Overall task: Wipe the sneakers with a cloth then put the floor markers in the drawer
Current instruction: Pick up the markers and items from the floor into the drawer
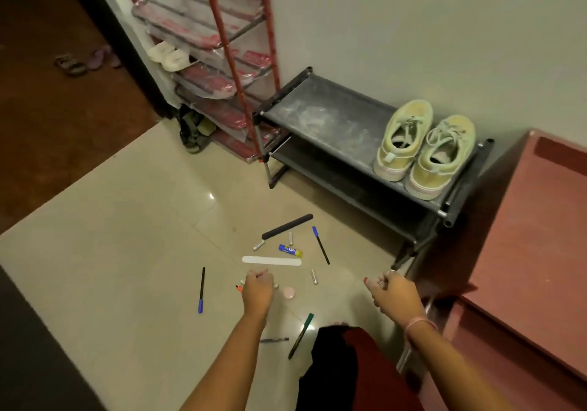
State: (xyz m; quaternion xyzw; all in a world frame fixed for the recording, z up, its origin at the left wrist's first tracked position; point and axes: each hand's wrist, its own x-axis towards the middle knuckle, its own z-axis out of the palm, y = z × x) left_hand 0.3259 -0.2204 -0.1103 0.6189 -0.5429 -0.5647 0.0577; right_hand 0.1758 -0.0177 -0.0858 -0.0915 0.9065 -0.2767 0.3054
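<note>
Two pale yellow-green sneakers [403,144] [441,159] stand side by side on the top shelf of a low black shoe rack [317,115]. Markers lie scattered on the tiled floor: a blue-capped one [201,290] at the left, another blue-capped one [320,245] further back, a green one [301,336] near me. My left hand [258,286] is curled low over the floor and grips an orange-tipped marker [239,288]. My right hand [394,293] hovers with loosely curled fingers and holds nothing, close to the reddish-brown cabinet [524,252].
Among the markers lie a black bar [287,226], a white nail file [271,260], a glue stick [290,250], small batteries [313,276] and a pink lid [289,293]. A tall red rack [222,61] stands behind. Black and red fabric [330,363] lies at my feet.
</note>
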